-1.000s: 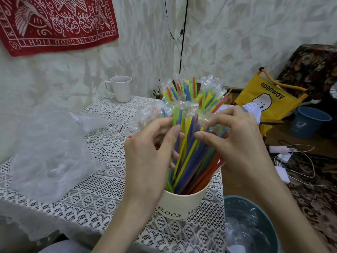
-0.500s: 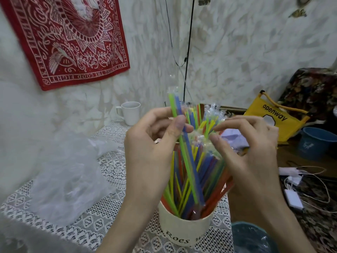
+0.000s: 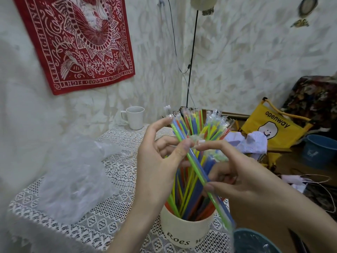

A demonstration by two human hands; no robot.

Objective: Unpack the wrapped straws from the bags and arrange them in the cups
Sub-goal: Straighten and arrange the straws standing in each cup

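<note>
A cream cup [image 3: 184, 232] lettered "Roes" stands on the lace-covered table, packed with several wrapped straws [image 3: 204, 128] in green, blue, yellow and orange. My left hand [image 3: 160, 161] pinches a green and a blue wrapped straw [image 3: 196, 167] near their upper part, just above the cup. Lower down, my right hand [image 3: 242, 179] pinches the same pair between thumb and fingers. The pair slants from upper left to lower right, its lower end outside the cup. An empty white mug [image 3: 135, 117] stands at the table's far edge.
A crumpled clear plastic bag [image 3: 73, 179] lies on the table to the left. A teal bin [image 3: 255, 241] with plastic in it sits below right. A yellow "openway" chair [image 3: 279, 128], a blue bucket [image 3: 321, 150] and cables are on the right.
The pair of green and blue straws has come out of the cup and tilted down to the right. My right hand has moved from the bundle to pinch them. The camera tipped upward.
</note>
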